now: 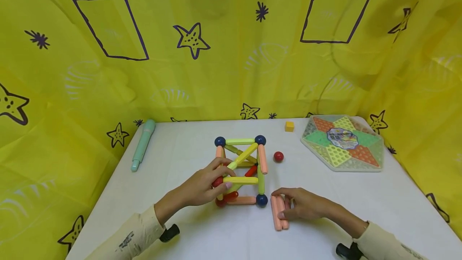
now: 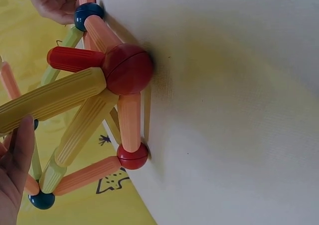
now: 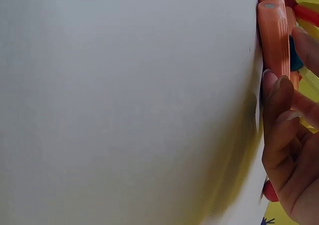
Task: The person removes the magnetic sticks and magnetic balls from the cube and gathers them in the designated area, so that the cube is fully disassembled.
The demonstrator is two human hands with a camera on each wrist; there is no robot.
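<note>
A cube-like frame of magnetic sticks and balls (image 1: pixel 241 200) stands on the table, with blue and red balls at its corners. My left hand (image 1: pixel 202 185) grips its near left side, fingers and thumb around the front yellow stick (image 1: pixel 243 180) by a red ball (image 1: pixel 217 181). In the left wrist view, a fingertip lies against a yellow stick (image 2: pixel 60 96) that runs from a large red ball (image 2: pixel 128 69). To the right of the frame, my right hand (image 1: pixel 303 204) pinches several pink sticks (image 1: pixel 277 216) lying side by side. Their ends (image 3: pixel 273 30) show in the right wrist view.
A loose red ball (image 1: pixel 278 156) lies right of the frame, and a small yellow-orange block (image 1: pixel 289 126) sits behind it. At the back right is a hexagonal patterned case (image 1: pixel 325 159). A mint-green microphone-shaped toy (image 1: pixel 143 145) lies at the left edge. Yellow curtains (image 1: pixel 231 83) enclose the table.
</note>
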